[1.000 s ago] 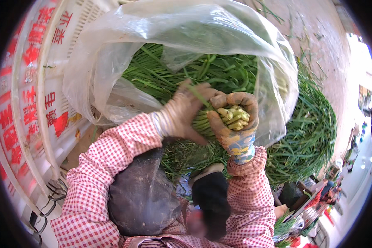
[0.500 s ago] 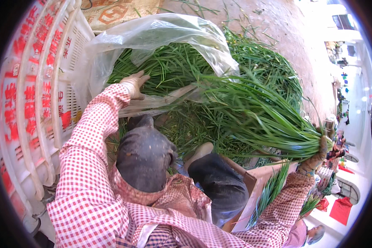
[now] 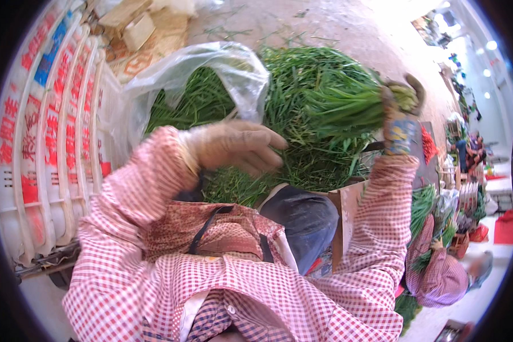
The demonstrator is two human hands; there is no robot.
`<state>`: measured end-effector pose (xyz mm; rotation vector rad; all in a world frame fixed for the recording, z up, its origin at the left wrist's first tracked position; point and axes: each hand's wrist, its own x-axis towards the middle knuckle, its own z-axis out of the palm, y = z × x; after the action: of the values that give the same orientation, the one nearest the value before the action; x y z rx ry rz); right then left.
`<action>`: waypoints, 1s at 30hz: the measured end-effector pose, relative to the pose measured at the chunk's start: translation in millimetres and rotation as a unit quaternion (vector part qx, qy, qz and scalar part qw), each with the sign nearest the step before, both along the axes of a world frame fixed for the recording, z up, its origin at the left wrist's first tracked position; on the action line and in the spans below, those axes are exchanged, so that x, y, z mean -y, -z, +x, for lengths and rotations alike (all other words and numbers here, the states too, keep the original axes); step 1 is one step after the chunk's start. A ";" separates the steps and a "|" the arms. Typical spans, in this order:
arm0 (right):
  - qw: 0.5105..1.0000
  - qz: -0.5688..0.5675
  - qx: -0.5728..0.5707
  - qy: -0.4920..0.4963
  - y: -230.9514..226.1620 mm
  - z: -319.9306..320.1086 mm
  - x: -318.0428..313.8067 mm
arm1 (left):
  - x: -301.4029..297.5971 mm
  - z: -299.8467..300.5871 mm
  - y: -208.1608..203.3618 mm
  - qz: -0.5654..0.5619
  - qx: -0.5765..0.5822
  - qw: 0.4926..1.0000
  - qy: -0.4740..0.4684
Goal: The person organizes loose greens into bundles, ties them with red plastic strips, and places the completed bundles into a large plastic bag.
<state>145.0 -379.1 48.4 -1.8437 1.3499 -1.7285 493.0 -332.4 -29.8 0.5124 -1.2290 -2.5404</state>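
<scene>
My gloved right hand [image 3: 390, 108] is closed round the pale stem end of a bunch of garlic chives [image 3: 347, 108], whose long green leaves point left over a large heap of loose chives [image 3: 302, 71]. In the middle, above my lap, my gloved left hand [image 3: 233, 147] is empty, with its fingers stretched out and smeared by motion. Just beyond it a clear plastic bag [image 3: 242, 71] gapes, with more chive leaves inside. My left hand hides part of the bag's near rim.
White plastic crates [image 3: 57, 148] with red markings rise along my left. A cardboard box [image 3: 347, 208] stands by my knee. Cardboard pieces [image 3: 137, 31] lie at the far left. At the lower right another person [image 3: 442, 276] in a checked top bends beside more greens.
My left hand has left the leaves in the bag and come nearer, toward the middle. My right hand has carried the bunch farther away and leftward, over the heap. The view has shifted.
</scene>
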 end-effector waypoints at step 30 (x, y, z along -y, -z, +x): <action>0.946 0.273 0.088 -0.152 12.5 48.2 -74.5 | 2.2 -110.2 -8.9 -0.139 -0.182 0.952 -0.204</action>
<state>193.2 -304.6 35.9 -1.4513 1.2322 -1.1762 382.8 -334.5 -20.9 0.1924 -1.1721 -1.9649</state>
